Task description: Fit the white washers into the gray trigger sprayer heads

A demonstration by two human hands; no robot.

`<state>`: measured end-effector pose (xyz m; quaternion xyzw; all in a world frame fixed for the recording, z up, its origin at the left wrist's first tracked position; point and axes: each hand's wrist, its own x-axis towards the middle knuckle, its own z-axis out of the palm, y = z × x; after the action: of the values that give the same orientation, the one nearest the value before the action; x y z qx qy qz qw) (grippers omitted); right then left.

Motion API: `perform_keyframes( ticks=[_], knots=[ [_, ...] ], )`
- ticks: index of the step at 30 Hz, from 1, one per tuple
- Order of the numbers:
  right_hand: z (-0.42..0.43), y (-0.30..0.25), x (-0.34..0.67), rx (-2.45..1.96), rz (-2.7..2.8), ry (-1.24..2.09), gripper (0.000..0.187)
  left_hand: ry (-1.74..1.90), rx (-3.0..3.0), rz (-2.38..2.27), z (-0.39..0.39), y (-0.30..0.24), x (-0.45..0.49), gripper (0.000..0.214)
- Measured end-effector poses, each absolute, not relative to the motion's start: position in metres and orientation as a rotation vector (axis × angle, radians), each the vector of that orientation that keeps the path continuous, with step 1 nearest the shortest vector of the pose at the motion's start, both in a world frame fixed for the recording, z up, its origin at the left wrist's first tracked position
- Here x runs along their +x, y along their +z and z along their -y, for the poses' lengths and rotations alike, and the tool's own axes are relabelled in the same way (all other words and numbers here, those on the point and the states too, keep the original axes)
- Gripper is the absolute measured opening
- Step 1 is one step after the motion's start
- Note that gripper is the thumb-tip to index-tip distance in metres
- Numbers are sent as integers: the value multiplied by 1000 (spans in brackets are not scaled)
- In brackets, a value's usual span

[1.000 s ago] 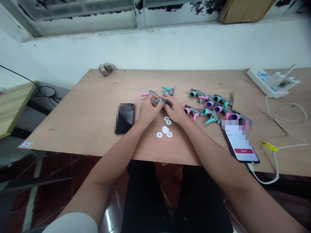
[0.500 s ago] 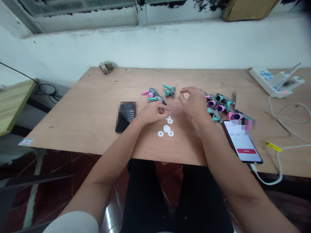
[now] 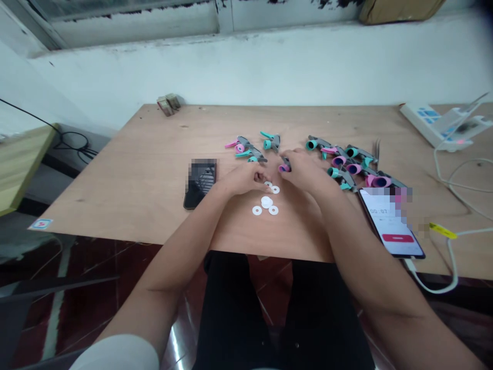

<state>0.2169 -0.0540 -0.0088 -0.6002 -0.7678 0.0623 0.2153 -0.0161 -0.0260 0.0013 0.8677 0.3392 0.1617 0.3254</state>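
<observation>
Your left hand (image 3: 242, 180): half open, holding nothing visible.
Your right hand (image 3: 304, 172): curled at a pink-tipped sprayer head (image 3: 285, 167), grip unclear.
White washers (image 3: 273, 209): five piles.
Table edge (image 3: 154, 239): under your forearms.

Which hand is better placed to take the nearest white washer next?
Left, probably: the left hand has fingertips beside the white washer; the right hand is farther off, at a pink-ringed sprayer head.

Plywood table (image 3: 115, 205) stands against scuffed white wall (image 3: 246, 67). Window frame (image 3: 134, 20) above wall behind table, black paint peeling. Light-wood side desk (image 3: 23, 164) left of table, black cables (image 3: 73, 141) between them. Glossy dark-red tile floor (image 3: 77, 262) under table, light glare on tiles.
</observation>
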Motion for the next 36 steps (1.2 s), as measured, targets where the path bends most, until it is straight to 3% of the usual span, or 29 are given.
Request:
perform_keyframes(
  ticks=[4, 9, 15, 20, 24, 29, 36],
  knots=[
    [37, -30, 216, -1495, 2058, 157, 51, 522, 2178, -876, 24, -8, -15, 23],
    [30, -42, 226, -1457, 2029, 141, 27, 735, 2163, -1010, 20, -17, -13, 13],
    [26, -39, 220, -1397, 1670, 281, 44, 1042, 1961, -1054, 10, -24, -12, 9],
    [27, -40, 211, -1178, 1599, 415, 46, 1282, 1501, -957, 7, -28, -4, 28],
    [27, -43, 203, -1087, 1625, 482, 49, 1307, 1399, -859, 12, -23, 2, 45],
    [27, -42, 194, -1015, 1659, 526, 52, 1299, 1271, -840, 15, -18, 3, 45],
    [35, -34, 189, -1026, 1719, 506, 30, 1246, 1445, -927, 19, -15, 3, 32]
  ],
)
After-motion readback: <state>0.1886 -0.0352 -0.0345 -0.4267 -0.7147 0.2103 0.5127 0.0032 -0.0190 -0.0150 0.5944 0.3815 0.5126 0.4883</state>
